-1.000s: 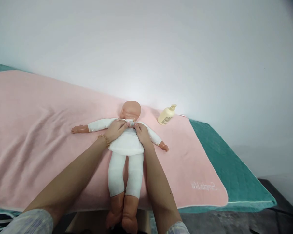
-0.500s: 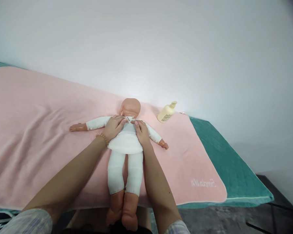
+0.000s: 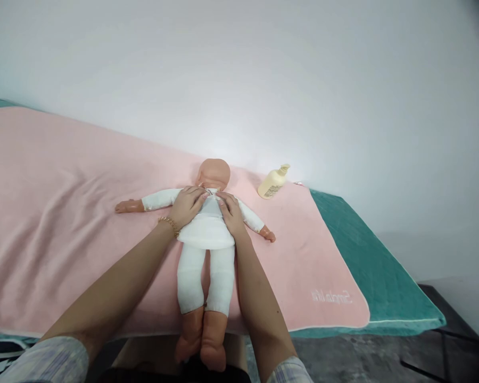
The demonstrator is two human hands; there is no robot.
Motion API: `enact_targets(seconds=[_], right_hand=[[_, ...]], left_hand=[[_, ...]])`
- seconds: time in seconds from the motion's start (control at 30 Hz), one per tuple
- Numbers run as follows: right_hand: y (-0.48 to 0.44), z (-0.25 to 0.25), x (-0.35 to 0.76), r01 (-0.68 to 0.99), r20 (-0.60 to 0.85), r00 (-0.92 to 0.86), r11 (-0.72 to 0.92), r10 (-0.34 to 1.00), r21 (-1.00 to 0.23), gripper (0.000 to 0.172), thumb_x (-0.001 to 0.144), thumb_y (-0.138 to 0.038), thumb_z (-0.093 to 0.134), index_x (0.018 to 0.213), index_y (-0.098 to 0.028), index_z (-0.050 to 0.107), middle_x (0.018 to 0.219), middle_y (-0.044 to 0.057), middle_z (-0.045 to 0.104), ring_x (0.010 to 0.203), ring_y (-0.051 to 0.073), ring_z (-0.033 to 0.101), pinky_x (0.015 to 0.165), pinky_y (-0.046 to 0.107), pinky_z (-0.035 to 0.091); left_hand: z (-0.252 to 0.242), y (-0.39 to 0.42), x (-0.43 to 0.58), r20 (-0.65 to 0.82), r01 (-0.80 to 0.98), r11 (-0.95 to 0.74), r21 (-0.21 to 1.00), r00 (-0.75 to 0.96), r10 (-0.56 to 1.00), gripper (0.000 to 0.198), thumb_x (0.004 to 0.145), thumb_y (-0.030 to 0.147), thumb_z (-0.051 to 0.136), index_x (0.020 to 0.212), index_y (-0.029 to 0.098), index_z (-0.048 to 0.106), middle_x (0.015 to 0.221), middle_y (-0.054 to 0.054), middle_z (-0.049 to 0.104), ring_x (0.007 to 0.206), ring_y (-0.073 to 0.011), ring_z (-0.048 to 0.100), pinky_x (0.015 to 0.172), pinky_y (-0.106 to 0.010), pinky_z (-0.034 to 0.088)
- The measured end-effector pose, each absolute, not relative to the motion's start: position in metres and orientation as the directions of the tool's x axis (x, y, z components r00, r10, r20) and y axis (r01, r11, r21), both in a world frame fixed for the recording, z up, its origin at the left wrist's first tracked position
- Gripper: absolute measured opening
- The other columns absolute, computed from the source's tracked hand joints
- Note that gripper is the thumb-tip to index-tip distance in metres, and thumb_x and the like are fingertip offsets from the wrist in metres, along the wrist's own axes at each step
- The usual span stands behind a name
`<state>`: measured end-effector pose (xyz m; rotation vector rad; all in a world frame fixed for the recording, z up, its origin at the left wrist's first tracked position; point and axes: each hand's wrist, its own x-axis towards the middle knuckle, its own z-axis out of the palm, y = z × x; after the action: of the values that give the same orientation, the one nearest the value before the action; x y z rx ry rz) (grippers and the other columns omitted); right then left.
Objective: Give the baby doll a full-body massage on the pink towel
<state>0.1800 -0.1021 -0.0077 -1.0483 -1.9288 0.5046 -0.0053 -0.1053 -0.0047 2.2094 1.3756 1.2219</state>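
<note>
A baby doll (image 3: 206,233) with a white cloth body lies stretched out on a pink towel (image 3: 83,159), its bald head away from me, its arms spread and its feet past the near edge. On the left side of its upper back or chest, my left hand (image 3: 187,206) rests flat with fingers extended. My right hand (image 3: 230,211) lies likewise on the right side, near the shoulder. Both thumbs point inward just below the doll's neck. Neither hand grips anything. Which side of the doll faces up is hard to tell.
A cream pump bottle (image 3: 273,182) stands on the towel beyond the doll's right-hand arm, close to the white wall (image 3: 239,80). Under the towel is a green padded table (image 3: 379,266), bare at the right end. A dark frame (image 3: 455,314) stands below it.
Hardly anything differs. The fingers of my right hand have shifted slightly inward and up toward the doll's neck. The whole view has moved a little.
</note>
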Motion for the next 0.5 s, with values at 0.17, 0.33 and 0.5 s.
enact_targets(seconds=[0.17,0.33,0.5], right_hand=[[-0.1020,-0.0067,0.1780,0.495,0.463,-0.292,0.547,0.837,-0.675,0.033,0.098,-0.032,0.038,0.110,-0.022,0.067,0.114,0.008,0.068,0.112,0.022,0.058,0.103,0.038,0.039],[-0.1002,-0.0069,0.1761,0.520,0.428,-0.294,0.519,0.855,-0.679,0.034,0.098,-0.034,0.038,0.104,-0.020,0.069,0.110,0.009,0.070,0.107,0.022,0.060,0.100,0.039,0.041],[-0.0998,-0.0080,0.1769,0.537,0.432,-0.288,0.518,0.855,-0.666,0.034,0.099,-0.035,0.038,0.104,-0.022,0.069,0.109,0.008,0.070,0.107,0.021,0.060,0.100,0.037,0.041]], left_hand=[[-0.0071,-0.1027,-0.0053,0.486,0.626,-0.509,0.591,0.227,0.844,0.047,0.098,0.044,0.030,0.104,0.014,0.066,0.106,-0.013,0.070,0.102,-0.0282,0.058,0.096,-0.044,0.040],[-0.0075,-0.1025,-0.0054,0.461,0.637,-0.488,0.597,0.225,0.858,0.046,0.097,0.046,0.033,0.103,0.015,0.066,0.107,-0.012,0.070,0.103,-0.0281,0.058,0.096,-0.043,0.041],[-0.0069,-0.1039,-0.0041,0.455,0.620,-0.480,0.620,0.214,0.864,0.043,0.096,0.044,0.035,0.102,0.016,0.067,0.107,-0.012,0.070,0.103,-0.0277,0.059,0.097,-0.044,0.041]])
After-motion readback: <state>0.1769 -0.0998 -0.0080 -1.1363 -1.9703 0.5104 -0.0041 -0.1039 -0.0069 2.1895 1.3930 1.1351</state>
